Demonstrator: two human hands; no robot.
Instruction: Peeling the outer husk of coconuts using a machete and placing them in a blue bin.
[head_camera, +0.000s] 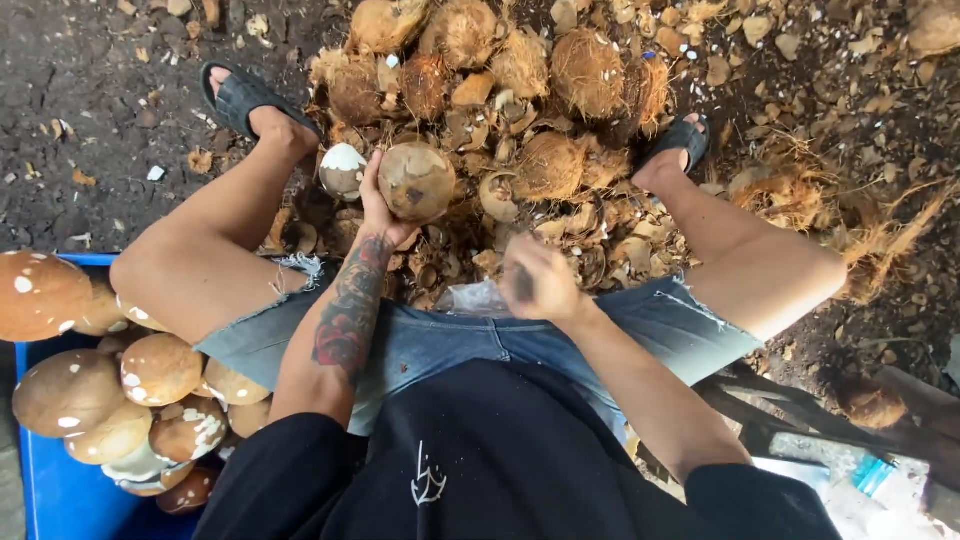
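My left hand holds a round brown coconut out in front of my knees, fingers wrapped around its left and lower side. A partly peeled coconut with a white patch lies just left of it on the ground. My right hand is blurred by motion and closed around a dark handle; the tool's blade is not visible. A pile of husked coconuts and broken shell pieces lies between my feet.
A blue crate at the lower left holds several peeled brown coconuts with white spots. My feet in black sandals rest on dark soil on either side of the pile. Fibrous husk lies at the right.
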